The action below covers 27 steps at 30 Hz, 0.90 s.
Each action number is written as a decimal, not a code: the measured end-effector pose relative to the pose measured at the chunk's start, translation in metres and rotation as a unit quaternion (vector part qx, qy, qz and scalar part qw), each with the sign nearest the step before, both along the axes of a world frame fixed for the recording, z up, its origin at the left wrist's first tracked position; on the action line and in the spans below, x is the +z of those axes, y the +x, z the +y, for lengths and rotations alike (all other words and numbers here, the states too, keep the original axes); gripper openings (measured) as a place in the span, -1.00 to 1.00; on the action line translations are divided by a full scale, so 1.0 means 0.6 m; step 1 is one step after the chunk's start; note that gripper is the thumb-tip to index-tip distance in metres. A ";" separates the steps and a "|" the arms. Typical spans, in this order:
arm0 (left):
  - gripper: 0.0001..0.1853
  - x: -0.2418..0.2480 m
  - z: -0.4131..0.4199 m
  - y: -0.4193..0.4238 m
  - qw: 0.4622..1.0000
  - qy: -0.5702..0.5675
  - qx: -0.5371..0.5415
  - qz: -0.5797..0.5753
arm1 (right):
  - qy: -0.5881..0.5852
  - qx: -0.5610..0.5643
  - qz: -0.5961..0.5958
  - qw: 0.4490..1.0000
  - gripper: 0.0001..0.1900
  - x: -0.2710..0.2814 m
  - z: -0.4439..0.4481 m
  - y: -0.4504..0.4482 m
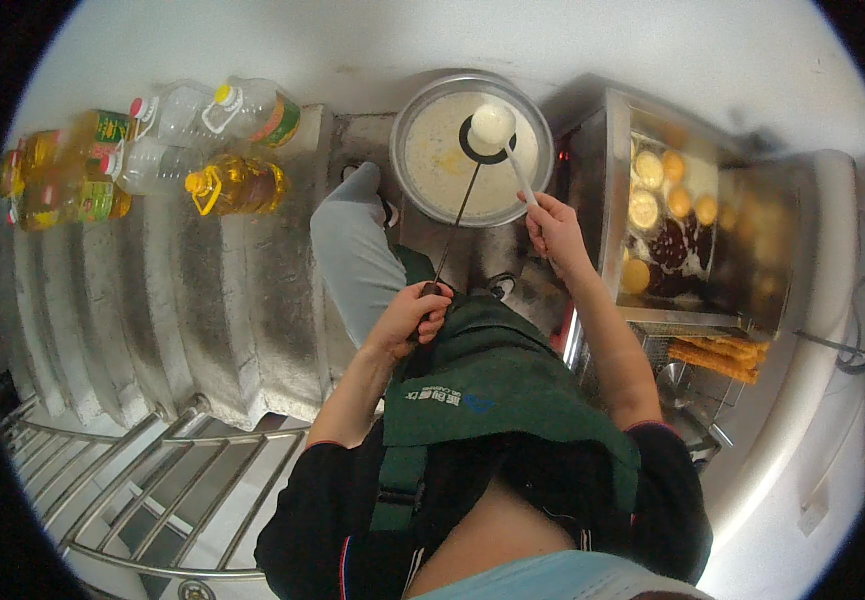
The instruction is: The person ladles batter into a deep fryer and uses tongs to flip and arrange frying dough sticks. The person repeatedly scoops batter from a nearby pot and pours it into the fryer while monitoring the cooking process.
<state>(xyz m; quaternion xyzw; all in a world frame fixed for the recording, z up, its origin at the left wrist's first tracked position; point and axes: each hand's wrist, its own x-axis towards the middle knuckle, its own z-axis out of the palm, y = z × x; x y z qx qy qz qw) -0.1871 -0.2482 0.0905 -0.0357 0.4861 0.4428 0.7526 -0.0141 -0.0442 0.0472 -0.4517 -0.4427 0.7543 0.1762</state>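
Note:
My left hand [419,315] grips the dark handle of a long thin metal rod [460,208]. At the rod's far end, a round black mould [483,157] is over a wide metal basin [396,161]. Pale, speckled batter [436,142] lies in the basin, with a yellowish patch. In my right hand [554,231] is the white handle of a ladle [519,174]. The ladle's bowl, which holds pale batter, is over the mould and hides part of it. Whether the two touch, I cannot tell.
Right of the basin stands a deep fryer [616,187] with several round golden cakes [648,169] in dark oil. Browned fried strips [717,358] rest in a wire rack nearby. Several plastic oil bottles [236,185] stand on the steps [282,300] at left, above a metal railing [170,491].

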 end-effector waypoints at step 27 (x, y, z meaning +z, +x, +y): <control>-0.85 0.023 0.007 0.005 1.000 -0.011 0.006 0.007 | 0.181 0.040 -0.060 0.981 -0.70 -0.054 -0.006 0.007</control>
